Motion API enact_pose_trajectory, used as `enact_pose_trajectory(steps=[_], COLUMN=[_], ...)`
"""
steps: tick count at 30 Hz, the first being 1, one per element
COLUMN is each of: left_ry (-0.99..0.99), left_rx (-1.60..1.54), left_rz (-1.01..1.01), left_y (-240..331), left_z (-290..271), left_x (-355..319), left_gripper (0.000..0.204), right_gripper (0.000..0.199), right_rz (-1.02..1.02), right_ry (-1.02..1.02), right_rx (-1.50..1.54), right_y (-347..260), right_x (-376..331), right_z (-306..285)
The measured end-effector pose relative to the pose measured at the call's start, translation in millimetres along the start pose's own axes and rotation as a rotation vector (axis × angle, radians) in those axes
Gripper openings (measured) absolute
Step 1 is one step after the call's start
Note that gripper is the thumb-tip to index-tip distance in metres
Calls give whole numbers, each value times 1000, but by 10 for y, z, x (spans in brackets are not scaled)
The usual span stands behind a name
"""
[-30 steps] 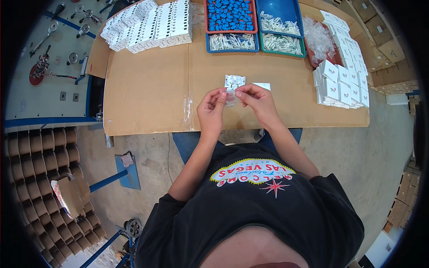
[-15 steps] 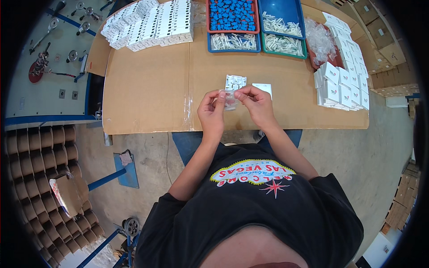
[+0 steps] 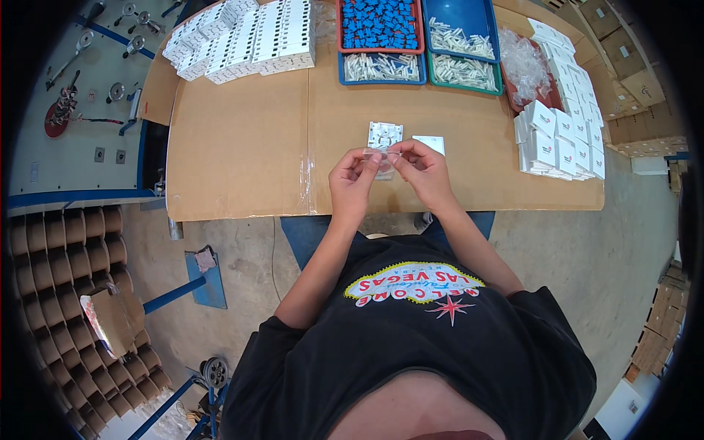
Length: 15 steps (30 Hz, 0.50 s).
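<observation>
Both my hands are raised over the front of the cardboard-covered table, fingertips pinched close together. Between them hangs a small clear plastic bag [image 3: 384,166]; what is inside, if anything, cannot be made out. My left hand [image 3: 350,182] grips its left side with thumb and forefinger. On the other side, my right hand [image 3: 427,176] pinches the bag's upper edge. Just beyond the fingers lies a white square electrical part [image 3: 385,133] with its detailed, slotted face up. A plain white square plate [image 3: 433,143] lies to its right, partly covered by my right hand.
Trays at the back hold small blue parts [image 3: 379,23] and white plugs [image 3: 381,67]. White units [image 3: 282,37] stand in rows at the back left. White boxes [image 3: 561,143] are stacked at the right, beside a red tray of clear bags [image 3: 524,66].
My left hand has shifted slightly right, bringing its fingertips nearer my right hand. The clear bag's upper edge now spreads wider across the fingers. The parts on the table stay where they were.
</observation>
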<state>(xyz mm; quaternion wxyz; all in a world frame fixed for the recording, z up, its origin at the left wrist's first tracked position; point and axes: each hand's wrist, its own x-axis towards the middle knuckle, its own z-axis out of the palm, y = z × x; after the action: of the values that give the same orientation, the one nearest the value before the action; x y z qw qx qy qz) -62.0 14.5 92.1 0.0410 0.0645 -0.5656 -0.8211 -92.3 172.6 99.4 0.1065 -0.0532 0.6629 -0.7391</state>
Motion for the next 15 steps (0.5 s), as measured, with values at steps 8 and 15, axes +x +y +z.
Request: enact_pose_trajectory(steps=[8, 15], left_ry=[-1, -10], left_rx=[-32, -88], left_rz=[86, 55], left_y=[-15, 22], left_z=[8, 22], left_x=[0, -11], left_gripper=[12, 12], right_gripper=[10, 7], right_rz=[-16, -15], right_ry=[-19, -6], right_rx=[93, 154], right_y=[-50, -32], right_x=[-10, -2], right_z=[62, 124])
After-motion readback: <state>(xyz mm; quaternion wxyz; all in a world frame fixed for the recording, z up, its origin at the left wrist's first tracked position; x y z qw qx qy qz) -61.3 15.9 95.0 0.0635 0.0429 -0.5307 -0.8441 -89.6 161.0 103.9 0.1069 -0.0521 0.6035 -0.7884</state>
